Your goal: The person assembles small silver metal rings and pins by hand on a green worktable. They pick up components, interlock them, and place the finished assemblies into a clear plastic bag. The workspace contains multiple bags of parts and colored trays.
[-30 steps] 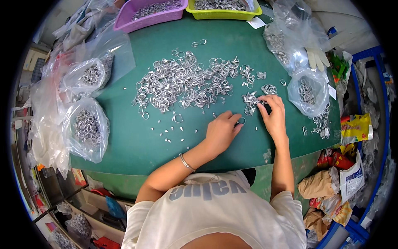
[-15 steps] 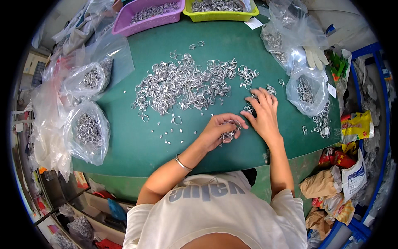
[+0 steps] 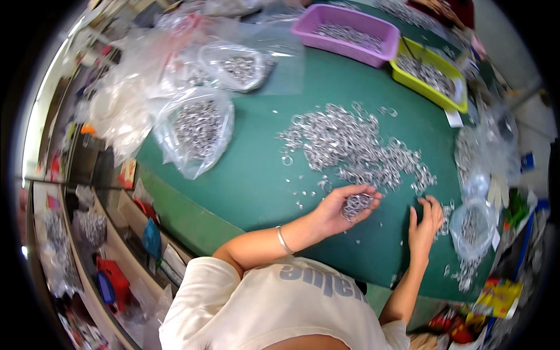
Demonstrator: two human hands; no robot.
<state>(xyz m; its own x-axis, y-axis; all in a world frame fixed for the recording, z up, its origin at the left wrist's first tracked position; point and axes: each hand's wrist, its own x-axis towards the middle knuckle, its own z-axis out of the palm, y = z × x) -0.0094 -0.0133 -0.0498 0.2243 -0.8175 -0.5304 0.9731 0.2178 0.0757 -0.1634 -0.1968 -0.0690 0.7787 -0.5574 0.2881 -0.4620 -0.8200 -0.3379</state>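
Note:
My left hand (image 3: 331, 214) is turned palm up, its fingers curled round a handful of silver rings (image 3: 356, 205). Just beyond it spreads a large heap of the same kind of rings (image 3: 344, 140) on the green tabletop (image 3: 256, 137). My right hand (image 3: 426, 228) hovers at or rests on the table to the right, thumb and bent fingers apart, with nothing visible between them. Close by its fingertips lies a small cluster of rings (image 3: 445, 217), partly hidden behind the hand.
Clear plastic bags (image 3: 224, 131) of rings stand at left, another bag (image 3: 489, 236) at right. Purple (image 3: 303, 32) and yellow-green (image 3: 399, 73) tubs of rings sit at the back. Another person's hands (image 3: 446, 10) show at the far edge. Drawers (image 3: 114, 219) stand lower left.
The view has swung toward the left. My left hand has rolled palm up, showing the rings in it. My right hand has drawn away from it, to the right.

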